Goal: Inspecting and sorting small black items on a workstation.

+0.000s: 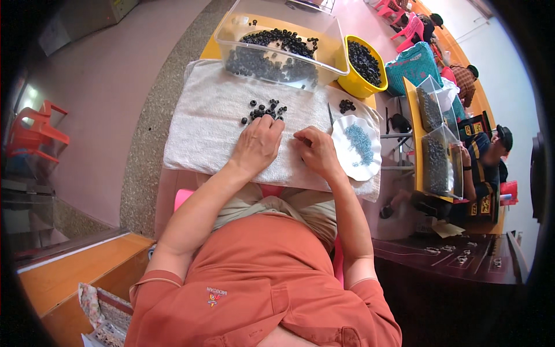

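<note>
A loose cluster of small, round black parts [267, 109] lies on a white towel [199, 115] in front of me. My left hand [260, 143] rests at the near edge of this cluster, its fingers bent down and drawn together; whatever is under the fingertips is hidden. Just to its right, my right hand [318, 151] is curled, with thumb and index finger close together, and I cannot make out anything between them. Beside that hand stands a white, wavy-edged plate [345, 164] holding many tiny pale blue rings [359, 143].
Beyond the towel stands a clear plastic bin [277, 43] of black parts, with a yellow tub [361, 87] of more to its right. A small black pile [347, 106] and a thin dark tool [330, 114] lie near the plate. Co-workers sit at the right beside clear bins [440, 165].
</note>
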Demonstrator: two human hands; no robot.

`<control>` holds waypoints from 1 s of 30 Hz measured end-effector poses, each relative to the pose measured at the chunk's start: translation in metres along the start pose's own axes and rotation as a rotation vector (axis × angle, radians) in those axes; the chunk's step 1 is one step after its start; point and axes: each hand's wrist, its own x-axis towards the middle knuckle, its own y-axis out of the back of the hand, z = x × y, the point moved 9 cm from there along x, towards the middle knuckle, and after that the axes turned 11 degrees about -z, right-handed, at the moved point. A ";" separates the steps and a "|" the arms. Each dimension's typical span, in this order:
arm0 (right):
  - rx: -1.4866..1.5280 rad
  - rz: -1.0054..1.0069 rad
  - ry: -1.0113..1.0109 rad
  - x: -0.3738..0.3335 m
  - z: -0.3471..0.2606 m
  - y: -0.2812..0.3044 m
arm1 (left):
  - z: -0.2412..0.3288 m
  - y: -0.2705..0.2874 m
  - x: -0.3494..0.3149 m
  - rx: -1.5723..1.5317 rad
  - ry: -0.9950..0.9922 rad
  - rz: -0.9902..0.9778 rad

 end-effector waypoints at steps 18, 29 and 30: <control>0.240 0.145 -0.005 -0.010 0.023 -0.001 | -0.023 0.001 0.004 -0.620 0.072 0.085; 0.832 0.106 -0.015 -0.014 0.018 -0.003 | -0.028 -0.034 -0.004 -1.385 0.276 -0.124; 0.849 0.122 0.042 -0.015 0.011 -0.001 | -0.027 -0.034 -0.005 -1.385 0.277 -0.125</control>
